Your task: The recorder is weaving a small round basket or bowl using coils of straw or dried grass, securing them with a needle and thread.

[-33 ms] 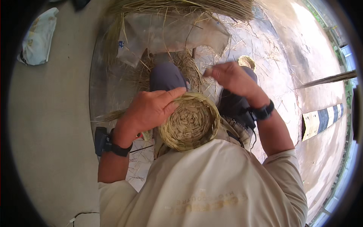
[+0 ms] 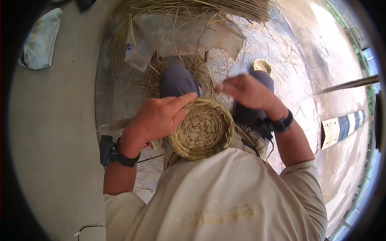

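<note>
A small round basket of woven straw rests in my lap against my shirt, its hollow facing up. My left hand grips its left rim, with the index finger stretched along the far edge and the thumb at the inner side. Off the far right rim, above my right knee, hovers my right hand, apart from the basket. Its thumb and fingers are drawn together and slightly blurred. Any strand between them is too fine to make out.
A thick bundle of straw lies at the far edge. Before my knees is a clear plastic sheet over loose straw. A second small basket sits beyond my right knee. A white bag lies far left, a striped board at right.
My right hand has come slightly down and nearer to the basket's far rim. My left hand and the basket have stayed in place.
</note>
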### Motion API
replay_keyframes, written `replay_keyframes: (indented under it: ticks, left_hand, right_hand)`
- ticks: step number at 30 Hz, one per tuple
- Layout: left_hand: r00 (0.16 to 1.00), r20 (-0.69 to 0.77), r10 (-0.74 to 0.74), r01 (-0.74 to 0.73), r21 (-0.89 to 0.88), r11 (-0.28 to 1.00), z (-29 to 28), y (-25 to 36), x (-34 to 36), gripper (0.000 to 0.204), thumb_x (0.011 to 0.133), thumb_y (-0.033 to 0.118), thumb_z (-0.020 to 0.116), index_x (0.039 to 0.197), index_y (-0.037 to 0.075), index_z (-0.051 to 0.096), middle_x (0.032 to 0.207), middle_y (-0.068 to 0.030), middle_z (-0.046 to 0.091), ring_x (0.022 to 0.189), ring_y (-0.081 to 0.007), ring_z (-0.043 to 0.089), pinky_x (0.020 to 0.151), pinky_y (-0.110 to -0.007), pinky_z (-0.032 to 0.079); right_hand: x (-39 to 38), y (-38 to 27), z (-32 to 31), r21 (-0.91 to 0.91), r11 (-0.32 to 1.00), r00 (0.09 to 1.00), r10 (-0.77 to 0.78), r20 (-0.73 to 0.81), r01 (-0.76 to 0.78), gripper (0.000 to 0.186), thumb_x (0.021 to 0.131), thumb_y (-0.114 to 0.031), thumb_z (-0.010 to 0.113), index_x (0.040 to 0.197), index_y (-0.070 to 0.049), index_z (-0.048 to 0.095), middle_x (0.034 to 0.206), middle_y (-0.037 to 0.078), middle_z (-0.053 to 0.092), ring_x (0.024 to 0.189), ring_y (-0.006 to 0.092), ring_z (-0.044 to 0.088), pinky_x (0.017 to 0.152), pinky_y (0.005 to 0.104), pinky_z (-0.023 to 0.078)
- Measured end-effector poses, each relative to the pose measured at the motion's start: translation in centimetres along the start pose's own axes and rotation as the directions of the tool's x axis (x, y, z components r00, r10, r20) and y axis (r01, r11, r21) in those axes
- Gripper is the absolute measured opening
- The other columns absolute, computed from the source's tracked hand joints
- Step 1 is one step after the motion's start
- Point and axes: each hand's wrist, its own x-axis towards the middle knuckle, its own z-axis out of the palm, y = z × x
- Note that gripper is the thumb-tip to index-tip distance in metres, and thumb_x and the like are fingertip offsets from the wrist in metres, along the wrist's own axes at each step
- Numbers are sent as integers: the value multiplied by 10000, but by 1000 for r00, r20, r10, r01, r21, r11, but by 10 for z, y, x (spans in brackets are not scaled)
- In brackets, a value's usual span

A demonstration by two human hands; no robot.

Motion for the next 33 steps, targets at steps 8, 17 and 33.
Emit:
replay_keyframes:
  ticks: [8,17,33]
  left_hand:
    - [993,69,-94,98,-61,993,8,-17,-15,266,1000,118,626,1237,-1,646,1021,-249,736,905,-440,729,752,-481,579]
    - [986,-148,-72,49,-153,987,42,2,-4,208,1001,94,617,1182,-6,642,943,-256,708,881,-461,708,719,-492,562]
    - [987,-27,-157,135,-390,911,35,-22,-4,375,992,143,650,1325,-29,642,1083,-264,733,1013,-404,744,848,-427,577]
  right_hand:
    - [-29,-17,11,-132,985,990,-98,100,111,331,953,-291,782,967,35,727,783,214,656,670,364,621,623,418,489]
    - [-52,14,0,528,844,962,214,-168,-95,256,1019,-215,666,983,36,707,647,-26,514,530,104,444,514,304,367]
    - [-17,-68,97,288,782,708,-624,332,553,211,969,-79,678,1141,43,674,1165,205,690,1137,372,671,974,423,556]
